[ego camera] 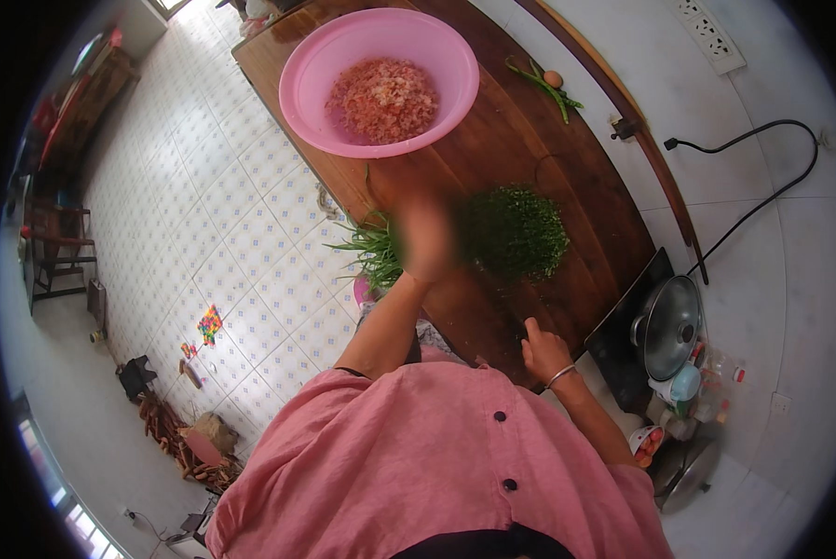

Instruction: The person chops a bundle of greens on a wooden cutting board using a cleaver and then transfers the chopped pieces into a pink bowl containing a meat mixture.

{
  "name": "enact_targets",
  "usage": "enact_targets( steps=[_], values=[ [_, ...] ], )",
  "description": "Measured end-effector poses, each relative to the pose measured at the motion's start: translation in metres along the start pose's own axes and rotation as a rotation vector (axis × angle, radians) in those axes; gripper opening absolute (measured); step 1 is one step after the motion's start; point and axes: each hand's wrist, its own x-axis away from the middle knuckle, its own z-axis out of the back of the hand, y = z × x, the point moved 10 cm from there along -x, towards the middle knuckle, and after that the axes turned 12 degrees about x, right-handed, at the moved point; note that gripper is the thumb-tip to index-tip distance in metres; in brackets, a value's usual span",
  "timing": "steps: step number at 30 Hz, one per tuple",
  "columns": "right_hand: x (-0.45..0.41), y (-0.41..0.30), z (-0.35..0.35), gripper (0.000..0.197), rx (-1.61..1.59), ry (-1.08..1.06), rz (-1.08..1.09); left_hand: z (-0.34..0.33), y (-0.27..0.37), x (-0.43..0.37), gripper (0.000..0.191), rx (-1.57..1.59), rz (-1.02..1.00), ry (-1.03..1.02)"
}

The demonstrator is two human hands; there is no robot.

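Note:
My left hand (426,234) reaches over the wooden table, and a blur covers most of it, so its fingers do not show. Against its left side lies a bunch of long green leaves, like chives or scallions (376,255), their ends hanging past the table edge. A heap of finely chopped greens (522,230) lies just right of that hand, partly lost in the blur. Nearer my body, low over the table, is my right hand (545,353), with a bracelet at the wrist. Its index finger points forward and its other fingers curl; whatever they may hold is hidden.
Toward the far end of the wooden table (508,133) stands a pink basin (306,105) of minced reddish filling (383,98). Green peppers (547,87) and an egg (552,78) lie by the wall. At right, a lidded pan (671,328) sits on a black cooktop (617,349).

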Motion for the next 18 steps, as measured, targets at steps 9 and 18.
enact_targets(
  steps=[9,18],
  values=[
    [-0.024,-0.019,0.006,0.025,-0.104,0.032,0.014,0.012,0.007,0.009,0.017,0.049,-0.162,0.072],
    [-0.032,-0.016,-0.016,0.033,-0.312,0.092,0.003,0.022,0.006,0.028,0.019,0.142,-0.174,0.355]
  ],
)
